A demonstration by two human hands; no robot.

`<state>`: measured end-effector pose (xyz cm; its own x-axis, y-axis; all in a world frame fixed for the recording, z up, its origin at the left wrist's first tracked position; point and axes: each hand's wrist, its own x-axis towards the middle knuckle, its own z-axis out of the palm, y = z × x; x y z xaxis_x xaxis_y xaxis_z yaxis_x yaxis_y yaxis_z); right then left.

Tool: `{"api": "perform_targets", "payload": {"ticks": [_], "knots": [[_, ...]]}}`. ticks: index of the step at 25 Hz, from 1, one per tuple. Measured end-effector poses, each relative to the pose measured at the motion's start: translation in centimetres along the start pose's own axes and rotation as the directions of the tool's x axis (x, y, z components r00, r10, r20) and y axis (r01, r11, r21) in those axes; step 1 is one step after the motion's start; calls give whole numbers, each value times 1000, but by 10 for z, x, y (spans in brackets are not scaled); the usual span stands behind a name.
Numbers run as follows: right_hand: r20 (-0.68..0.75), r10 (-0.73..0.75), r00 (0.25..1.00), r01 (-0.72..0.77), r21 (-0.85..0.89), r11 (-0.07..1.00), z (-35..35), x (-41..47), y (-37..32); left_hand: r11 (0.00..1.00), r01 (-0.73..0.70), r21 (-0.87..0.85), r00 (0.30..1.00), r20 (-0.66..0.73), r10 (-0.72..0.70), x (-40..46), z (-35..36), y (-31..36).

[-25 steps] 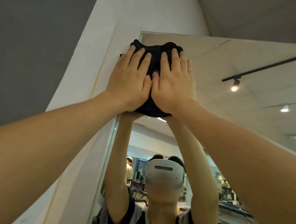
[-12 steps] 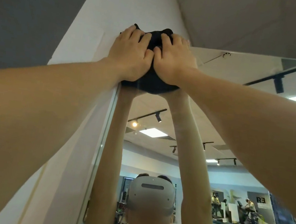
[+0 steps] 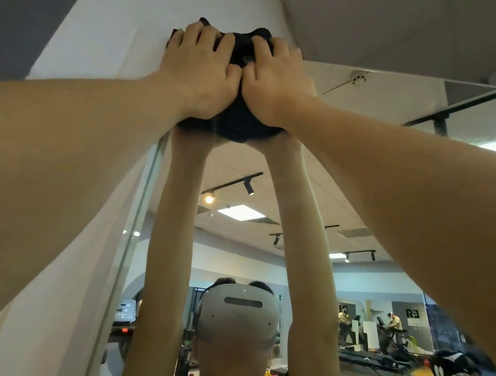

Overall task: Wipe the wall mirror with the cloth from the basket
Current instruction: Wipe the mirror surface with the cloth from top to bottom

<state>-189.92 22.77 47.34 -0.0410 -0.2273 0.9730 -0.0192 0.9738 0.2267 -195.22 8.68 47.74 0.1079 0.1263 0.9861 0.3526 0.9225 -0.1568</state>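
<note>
Left hand and right hand side by side, fingers curled, gripping the black cloth bunched beneath both palms — pressed at the mirror top corner. Could ride off the glass onto the wall — overreach at full stretch.

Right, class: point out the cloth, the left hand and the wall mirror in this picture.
cloth (image 3: 237, 122): head view, on its dark lower bulge below the hands.
left hand (image 3: 202, 66): head view, on the back of the hand.
wall mirror (image 3: 399, 91): head view, on bare glass near its top edge.
</note>
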Motion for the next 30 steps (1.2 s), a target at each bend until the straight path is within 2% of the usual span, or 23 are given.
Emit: {"api": "perform_targets", "payload": {"ticks": [5,19,30], "knots": [[4,8,1000,-8,-7,1000,-14,-8,28,1000,6,-23,1000,1,-6,3,2,34],[-23,32,999,-32,25,999,-62,-41,169,1000,-2,-31,1000,0,2,25,8,187],[7,45,999,-46,17,999,-116,-79,303,997,-9,-73,1000,14,10,41,12,335]]}}
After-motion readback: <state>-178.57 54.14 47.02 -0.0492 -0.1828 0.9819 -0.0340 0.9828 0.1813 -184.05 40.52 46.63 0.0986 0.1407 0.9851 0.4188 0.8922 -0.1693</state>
